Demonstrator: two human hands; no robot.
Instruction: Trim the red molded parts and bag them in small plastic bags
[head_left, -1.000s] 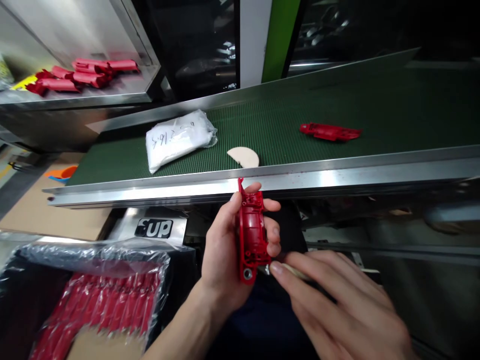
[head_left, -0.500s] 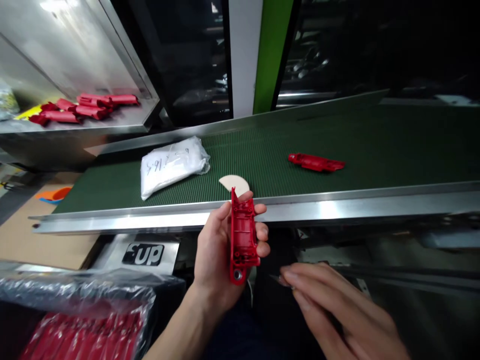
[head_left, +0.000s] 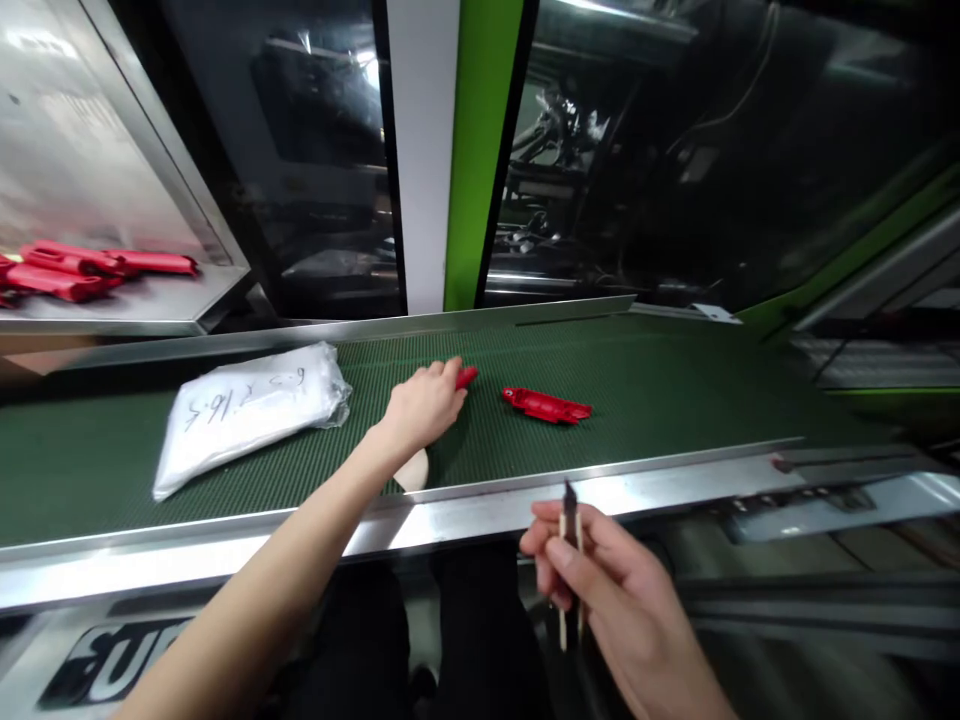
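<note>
a: our left hand (head_left: 421,408) has closed fingers round a red part (head_left: 466,377) mid-belt (head_left: 675,390), beside another red part (head_left: 546,405).

b: our right hand (head_left: 600,590) pinches the small blade (head_left: 570,520) by the belt's near edge. we should lay the part flat.

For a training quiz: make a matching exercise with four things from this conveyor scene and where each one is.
Things:
1. white bag
2. thin tool
3. red part on the belt
4. red parts pile

Places:
A. lying free on the green belt, just beyond the left hand
B. on the metal shelf at far left
C. held upright in the right hand
D. on the belt, left of the person's left arm

Pairs: 1-D, 2-C, 3-A, 4-B
</note>
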